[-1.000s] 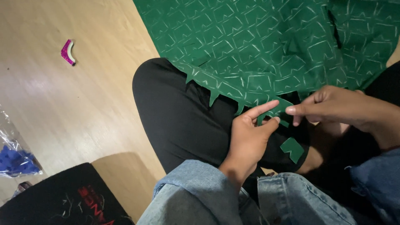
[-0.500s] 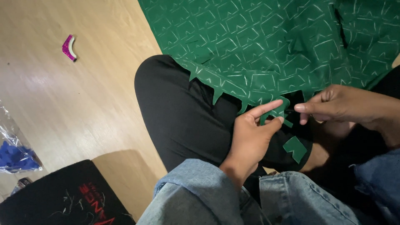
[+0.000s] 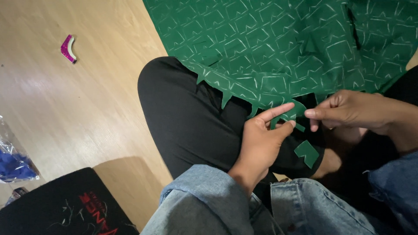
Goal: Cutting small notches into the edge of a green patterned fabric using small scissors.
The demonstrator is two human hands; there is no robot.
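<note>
A large green cloth [image 3: 278, 48] with pale chalk marks lies over my lap and the floor, its near edge cut into jagged points. My left hand [image 3: 263, 139] pinches that edge between forefinger and thumb, at a small green strip [image 3: 289, 114]. My right hand [image 3: 348, 111] meets it from the right, fingertips closed on the same strip. A loose green cut-out piece [image 3: 307, 153] rests on my black trouser leg [image 3: 191, 122] just below the hands. Both arms wear light blue denim sleeves [image 3: 204, 204].
A small pink and white curved object [image 3: 68, 48] lies on the wooden floor [image 3: 78, 109] at upper left. A clear bag with blue pieces [image 3: 13, 163] sits at the left edge. A black cloth item with red print [image 3: 65, 209] lies at lower left.
The view has drifted slightly, so everything sits a little lower and to the right. Both hands stay pinched at the cloth's jagged edge with little movement.
</note>
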